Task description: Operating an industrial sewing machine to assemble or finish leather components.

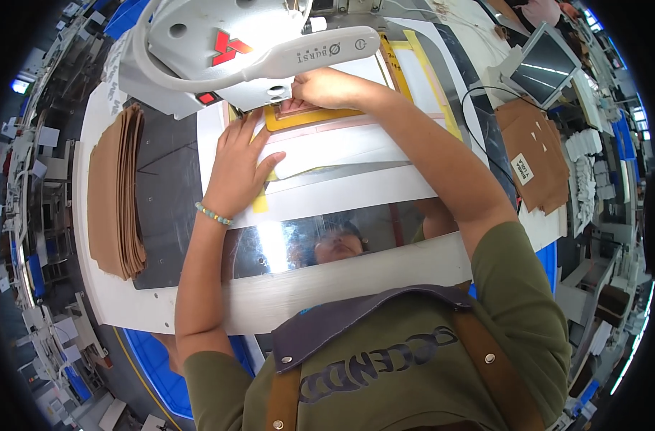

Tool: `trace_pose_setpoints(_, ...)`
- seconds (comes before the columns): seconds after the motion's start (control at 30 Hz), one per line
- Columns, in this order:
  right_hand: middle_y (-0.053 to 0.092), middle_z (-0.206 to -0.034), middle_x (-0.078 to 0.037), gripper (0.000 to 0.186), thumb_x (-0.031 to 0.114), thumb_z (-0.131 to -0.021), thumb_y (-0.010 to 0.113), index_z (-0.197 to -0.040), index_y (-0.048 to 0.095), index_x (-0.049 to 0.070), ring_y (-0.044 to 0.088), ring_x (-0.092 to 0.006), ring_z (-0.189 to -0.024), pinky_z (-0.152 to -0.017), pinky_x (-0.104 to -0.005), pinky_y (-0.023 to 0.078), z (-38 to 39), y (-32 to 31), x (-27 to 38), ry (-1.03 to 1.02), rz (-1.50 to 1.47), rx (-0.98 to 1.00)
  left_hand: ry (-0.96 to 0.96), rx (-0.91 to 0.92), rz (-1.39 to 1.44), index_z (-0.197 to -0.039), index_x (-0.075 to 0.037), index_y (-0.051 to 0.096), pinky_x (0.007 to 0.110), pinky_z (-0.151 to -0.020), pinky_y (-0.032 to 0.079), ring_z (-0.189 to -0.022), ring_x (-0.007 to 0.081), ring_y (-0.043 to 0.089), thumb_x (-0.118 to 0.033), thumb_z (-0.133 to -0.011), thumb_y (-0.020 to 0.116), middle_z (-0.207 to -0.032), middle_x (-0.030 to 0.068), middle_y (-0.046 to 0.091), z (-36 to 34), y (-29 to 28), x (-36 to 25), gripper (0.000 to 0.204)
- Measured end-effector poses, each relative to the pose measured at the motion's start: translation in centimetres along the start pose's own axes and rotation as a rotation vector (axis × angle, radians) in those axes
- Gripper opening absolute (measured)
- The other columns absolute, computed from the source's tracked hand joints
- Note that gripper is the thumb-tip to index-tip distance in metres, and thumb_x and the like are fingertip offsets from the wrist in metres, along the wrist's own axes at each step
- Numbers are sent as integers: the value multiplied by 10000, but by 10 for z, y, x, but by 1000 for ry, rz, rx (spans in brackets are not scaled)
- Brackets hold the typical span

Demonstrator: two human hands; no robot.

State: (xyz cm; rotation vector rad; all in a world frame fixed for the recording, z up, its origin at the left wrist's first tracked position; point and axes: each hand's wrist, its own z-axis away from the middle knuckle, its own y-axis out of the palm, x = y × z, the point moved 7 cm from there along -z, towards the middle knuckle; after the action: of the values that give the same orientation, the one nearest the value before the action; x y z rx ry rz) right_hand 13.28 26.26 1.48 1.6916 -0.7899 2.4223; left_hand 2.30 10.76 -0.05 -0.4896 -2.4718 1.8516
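My left hand (240, 159) lies on a white sewing template (342, 154), its fingers stretched out and the thumb apart. A beaded bracelet is on that wrist. Just beyond the fingers is a yellow-edged frame (316, 117) with pinkish strips inside it. My right hand (329, 87) reaches over the frame, fingers curled and pressed together close under the white sewing machine head (220, 54). What those fingers pinch, if anything, is hidden. A grey-white lamp (309, 54) on a bent arm hangs above and covers part of the work.
Left of the template stands a stack of brown pieces (115, 197). More brown pieces (532, 151) with a white label lie at the right, near a small screen (546, 63) and a black cable (465, 118). A shiny metal plate (385, 237) runs along the near side.
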Motion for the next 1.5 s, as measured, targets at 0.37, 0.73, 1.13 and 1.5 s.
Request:
trace_pose_setpoints(0.37, 786, -1211, -93, 295, 179, -1099, 573, -1312, 737, 57, 715, -153, -1137, -1006, -315, 548, 124, -90, -29, -330, 227, -551, 19, 1315, 1086, -1029, -10, 797, 368, -694, 583, -753, 245, 744, -68, -921, 725, -907, 127, 793, 258, -58, -135, 142)
trace_pose_setpoints(0.73, 764, -1244, -80, 239, 175, -1096, 605, -1271, 745, 92, 688, -200, -1127, -985, -371, 552, 147, -145, -98, -413, -51, -753, 69, 1503, 1116, -1038, -3, 796, 365, -702, 589, -768, 238, 749, -70, -923, 732, -918, 125, 798, 316, 28, -135, 147)
trace_pose_setpoints(1.13, 741, -1069, -65, 419, 177, -1089, 516, -1490, 614, 107, 676, -145, -981, -912, -313, 532, 143, -120, -109, -14, 315, -661, 93, 1627, 1141, -1050, 4, 795, 362, -712, 596, -786, 229, 756, -72, -926, 740, -932, 124, 804, 340, 79, -159, 155)
trace_pose_setpoints(1.5, 598, -778, 20, 534, 200, -1037, 555, -1561, 558, 92, 483, -34, -674, -601, -204, 380, 147, -113, -115, 145, -117, -558, 116, 1716, 1134, -1061, 12, 794, 359, -721, 603, -803, 220, 762, -73, -929, 747, -944, 122, 810, 342, 109, -178, 163)
